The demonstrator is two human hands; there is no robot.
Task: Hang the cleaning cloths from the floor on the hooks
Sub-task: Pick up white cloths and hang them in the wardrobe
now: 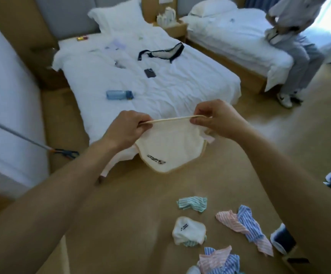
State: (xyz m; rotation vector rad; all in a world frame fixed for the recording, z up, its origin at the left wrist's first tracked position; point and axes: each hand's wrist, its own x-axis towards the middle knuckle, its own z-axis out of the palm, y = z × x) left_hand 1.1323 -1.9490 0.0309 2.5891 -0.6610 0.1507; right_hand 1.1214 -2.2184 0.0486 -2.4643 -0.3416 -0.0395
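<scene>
Now the left hand [129, 127] and right hand [218, 119] each pinch the cream cloth's [170, 147] loop [172, 120], stretched between them above the floor [141, 194].

Tan floor [133, 214] carries scattered cloths: green-striped cloth [192, 203], cream cloth [188, 230], pink-and-blue striped cloths [245, 224], another striped heap [219, 261]. Near bed [180, 88] carries blue bottle [119, 94], dark wallet [150, 73], black-trimmed bag [161, 52].

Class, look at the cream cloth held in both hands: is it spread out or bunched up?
Spread out. The left hand and right hand pinch its top edge taut, and the cream cloth hangs flat below.
</scene>
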